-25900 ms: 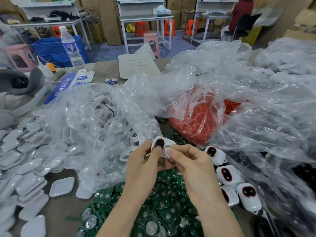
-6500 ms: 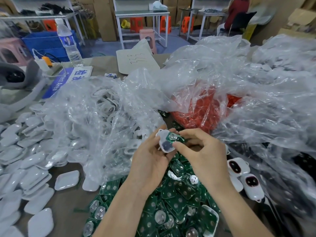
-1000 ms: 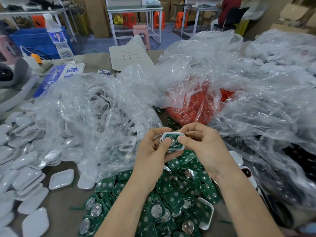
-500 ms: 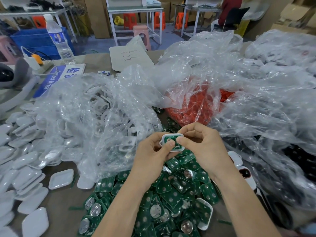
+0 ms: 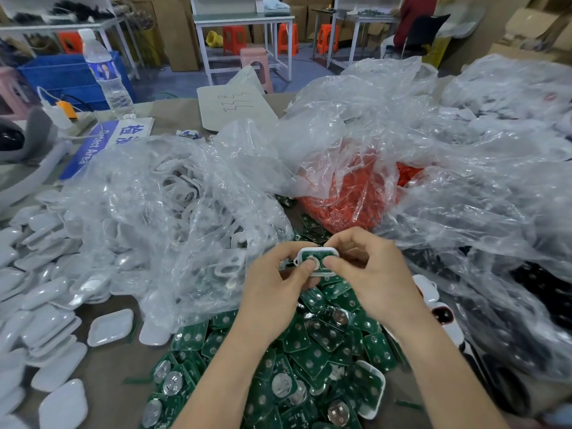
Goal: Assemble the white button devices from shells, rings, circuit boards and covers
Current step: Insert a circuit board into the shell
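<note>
Both hands hold one white shell (image 5: 316, 252) with a green circuit board seated inside it, above the pile of green circuit boards (image 5: 309, 366). My left hand (image 5: 275, 283) grips the shell's left side, thumb on the board's round metal contact. My right hand (image 5: 368, 274) pinches the right side, thumb on the board. White covers (image 5: 40, 289) lie heaped at the left. A clear bag of white shells (image 5: 173, 212) sits behind them. Orange rings fill another clear bag (image 5: 349, 190). Finished devices with dark buttons (image 5: 441, 314) lie at the right.
More crumpled plastic bags (image 5: 479, 181) cover the right side of the table. A water bottle (image 5: 105, 72), a blue sign (image 5: 102, 144) and a white card (image 5: 235, 103) stand at the back. A person sits at a far table (image 5: 414, 20).
The hands and shell have held nearly the same place over the last second; my thumbs have shifted slightly on the board pressed into the shell.
</note>
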Demonstrator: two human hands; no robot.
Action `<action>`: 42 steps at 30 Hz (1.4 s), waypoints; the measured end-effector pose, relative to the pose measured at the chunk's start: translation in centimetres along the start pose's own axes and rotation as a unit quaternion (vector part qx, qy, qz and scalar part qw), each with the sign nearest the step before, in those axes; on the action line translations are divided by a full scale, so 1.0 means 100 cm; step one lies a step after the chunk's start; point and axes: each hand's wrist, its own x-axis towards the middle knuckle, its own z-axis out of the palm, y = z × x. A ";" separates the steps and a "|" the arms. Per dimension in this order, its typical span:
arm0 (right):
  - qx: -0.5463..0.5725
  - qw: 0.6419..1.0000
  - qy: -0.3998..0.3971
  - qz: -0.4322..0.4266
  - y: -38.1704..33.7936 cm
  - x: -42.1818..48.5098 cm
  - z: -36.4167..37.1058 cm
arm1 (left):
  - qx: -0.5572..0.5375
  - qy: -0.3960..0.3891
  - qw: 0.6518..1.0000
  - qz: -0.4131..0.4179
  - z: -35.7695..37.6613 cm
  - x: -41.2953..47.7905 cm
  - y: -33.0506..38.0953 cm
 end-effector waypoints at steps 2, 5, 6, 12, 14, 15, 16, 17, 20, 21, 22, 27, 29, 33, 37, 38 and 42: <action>-0.039 0.998 0.026 -0.040 0.001 -0.004 0.005 | 0.054 0.035 0.997 0.035 0.001 -0.001 -0.001; -0.068 0.991 0.057 -0.097 0.001 -0.007 0.009 | 0.132 0.073 0.985 0.088 0.003 -0.003 -0.002; -0.070 0.990 0.062 -0.110 0.002 -0.008 0.009 | 0.153 0.080 0.979 0.106 0.004 -0.003 -0.003; -0.039 0.984 0.062 -0.162 0.001 -0.011 0.001 | 0.245 0.107 0.921 0.282 0.009 -0.006 -0.003; 0.042 0.989 0.047 -0.133 0.002 -0.013 -0.003 | 0.274 0.113 0.887 0.355 0.010 -0.006 -0.006; 0.110 0.989 0.036 -0.095 0.001 -0.014 -0.004 | 0.281 0.118 0.875 0.377 0.009 -0.005 -0.007; 0.195 0.980 0.022 -0.047 -0.001 -0.016 -0.004 | 0.285 0.122 0.865 0.394 0.009 -0.005 -0.008; 0.284 0.959 0.004 0.008 -0.003 -0.018 -0.003 | 0.287 0.121 0.860 0.405 0.008 -0.005 -0.009; 0.430 0.892 -0.020 0.139 -0.006 -0.017 -0.002 | 0.295 0.107 0.854 0.415 0.007 -0.008 -0.008; 0.439 0.883 -0.024 0.167 -0.007 -0.017 -0.004 | 0.293 0.101 0.860 0.405 0.008 -0.009 -0.008; 0.437 0.880 -0.033 0.185 -0.009 -0.016 -0.008 | 0.301 0.088 0.861 0.400 0.006 -0.009 -0.008; 0.394 0.889 -0.108 0.206 -0.011 -0.011 -0.026 | 0.292 0.049 0.871 0.391 0.007 -0.010 -0.006; 0.384 0.897 -0.095 0.199 -0.010 -0.010 -0.027 | 0.283 0.052 0.876 0.387 0.011 -0.010 -0.001; 0.325 0.930 -0.031 0.169 -0.009 -0.010 -0.027 | 0.025 0.029 0.986 0.161 0.013 -0.011 0.003; 0.264 0.954 -0.029 0.140 -0.009 -0.010 -0.028 | -0.148 -0.019 0.989 0.005 0.008 -0.007 0.003; 0.247 0.960 -0.028 0.130 -0.009 -0.010 -0.029 | -0.159 -0.022 0.987 -0.005 0.007 -0.006 0.004; 0.154 0.984 -0.028 0.090 -0.009 -0.009 -0.030 | -0.148 -0.047 0.987 -0.029 0.006 -0.007 0.005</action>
